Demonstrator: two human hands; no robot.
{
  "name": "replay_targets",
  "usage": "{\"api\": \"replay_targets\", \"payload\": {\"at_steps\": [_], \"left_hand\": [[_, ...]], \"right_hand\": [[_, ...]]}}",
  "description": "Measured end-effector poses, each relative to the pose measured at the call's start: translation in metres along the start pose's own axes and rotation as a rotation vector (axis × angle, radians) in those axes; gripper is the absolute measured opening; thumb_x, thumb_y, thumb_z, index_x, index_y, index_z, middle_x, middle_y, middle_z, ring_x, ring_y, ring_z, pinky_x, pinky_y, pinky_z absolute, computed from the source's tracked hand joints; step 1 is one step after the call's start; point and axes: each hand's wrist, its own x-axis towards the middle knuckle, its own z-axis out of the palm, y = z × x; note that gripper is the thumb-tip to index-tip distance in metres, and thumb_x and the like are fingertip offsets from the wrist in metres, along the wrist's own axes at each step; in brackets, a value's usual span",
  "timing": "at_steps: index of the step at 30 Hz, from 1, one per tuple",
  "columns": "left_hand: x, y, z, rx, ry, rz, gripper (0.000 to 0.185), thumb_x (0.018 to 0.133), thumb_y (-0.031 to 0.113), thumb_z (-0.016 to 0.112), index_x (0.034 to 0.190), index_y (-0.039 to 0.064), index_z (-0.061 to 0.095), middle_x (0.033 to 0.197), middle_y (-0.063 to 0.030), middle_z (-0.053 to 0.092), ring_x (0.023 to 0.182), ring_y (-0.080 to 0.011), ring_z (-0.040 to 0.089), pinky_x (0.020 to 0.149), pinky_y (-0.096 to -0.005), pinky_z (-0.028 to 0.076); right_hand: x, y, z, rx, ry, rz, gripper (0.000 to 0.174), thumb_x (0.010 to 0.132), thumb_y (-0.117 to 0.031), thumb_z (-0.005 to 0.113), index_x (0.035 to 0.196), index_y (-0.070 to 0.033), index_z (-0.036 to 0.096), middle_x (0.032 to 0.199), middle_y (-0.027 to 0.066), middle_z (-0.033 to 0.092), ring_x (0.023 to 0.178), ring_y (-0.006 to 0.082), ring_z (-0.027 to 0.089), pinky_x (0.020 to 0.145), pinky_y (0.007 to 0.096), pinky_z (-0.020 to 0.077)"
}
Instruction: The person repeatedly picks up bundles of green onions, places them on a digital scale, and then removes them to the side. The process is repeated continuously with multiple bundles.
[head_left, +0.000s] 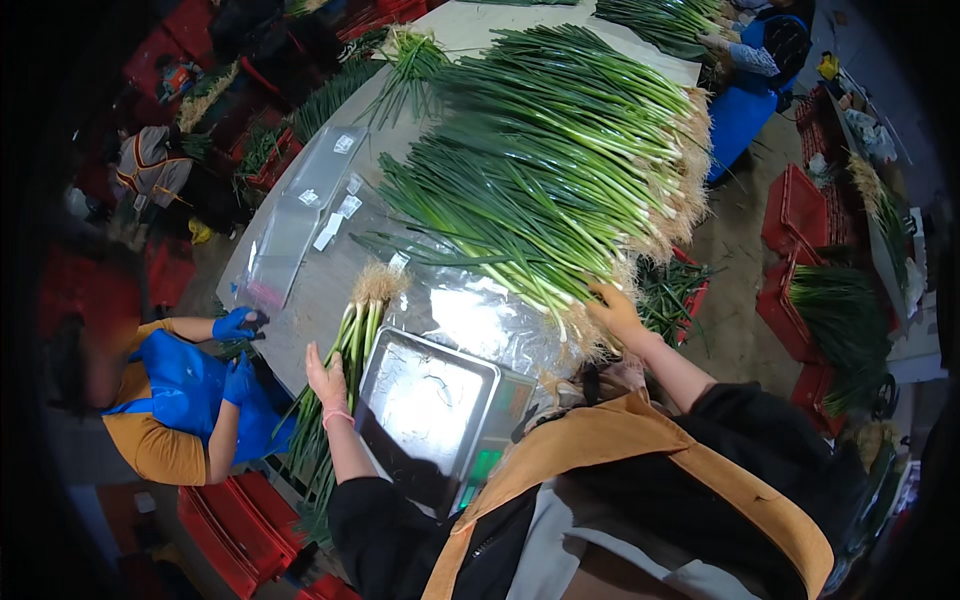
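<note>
My left hand, with a pink band at the wrist, has its fingers apart and rests against a bunch of green onions. That bunch lies roots-up on the left side of the metal weighing scale, its leaves hanging past the table edge. My right hand, in an orange glove, touches the root ends of a large pile of green onions. Its fingertips are partly hidden among stalks and roots, so its grip is unclear. Clear plastic film lies between the scale and the pile.
Plastic bags and small printed labels lie on the table. A co-worker in a blue apron stands at the left, another person at upper right. Red crates line the right; red bins stand lower left.
</note>
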Motion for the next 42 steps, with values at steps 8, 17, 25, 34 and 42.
{"api": "replay_targets", "payload": {"at_steps": [8,17,25,34,42], "left_hand": [[-0.087,0.151,-0.035,-0.1,-0.056,0.069,0.041,0.085,0.01,0.061,0.124,-0.002,0.053,0.14,-0.0187,0.042,0.129,-0.0335,0.039,0.107,-0.04,0.029],[-0.218,0.156,-0.057,-0.161,0.13,-0.322,0.035,0.088,0.005,0.055,0.121,-0.007,0.052,0.14,-0.0196,0.041,0.129,-0.0326,0.039,0.108,-0.0406,0.027],[-0.213,0.188,-0.066,-0.196,0.138,-0.345,0.035,0.087,0.004,0.056,0.12,-0.007,0.053,0.137,-0.0199,0.044,0.126,-0.0318,0.042,0.107,-0.0397,0.03],[-0.219,0.196,-0.059,-0.12,0.107,-0.202,0.035,0.086,0.002,0.059,0.12,-0.004,0.055,0.136,-0.0195,0.045,0.125,-0.0334,0.043,0.105,-0.0399,0.031],[-0.225,0.215,-0.061,-0.119,0.102,-0.168,0.036,0.084,0.005,0.061,0.119,-0.001,0.057,0.133,-0.0206,0.048,0.121,-0.0349,0.047,0.103,-0.0403,0.034]], "right_hand": [[0.074,-0.02,0.06,-0.76,-0.108,-0.308,0.042,0.071,-0.026,0.068,0.101,0.002,0.064,0.128,0.0174,0.05,0.122,0.0348,0.042,0.106,0.0473,0.0285],[0.108,0.022,0.014,-0.745,0.223,-0.205,0.094,0.062,-0.039,0.078,0.137,-0.003,0.036,0.111,0.0144,0.059,0.109,0.0295,0.053,0.093,0.0426,0.0401],[0.123,-0.007,0.011,-0.533,-0.221,0.082,0.063,0.063,-0.026,0.072,0.117,-0.001,0.053,0.093,0.0203,0.066,0.085,0.0347,0.064,0.076,0.0404,0.0512],[0.142,-0.026,-0.045,-0.323,-0.288,0.062,0.059,0.06,-0.022,0.073,0.114,-0.005,0.057,0.1,0.0206,0.064,0.095,0.0317,0.062,0.083,0.0378,0.0495],[0.083,-0.007,0.035,-0.787,-0.142,0.077,0.097,0.064,-0.018,0.073,0.144,-0.007,0.021,0.11,0.019,0.061,0.093,0.0382,0.063,0.084,0.0416,0.05]]}}
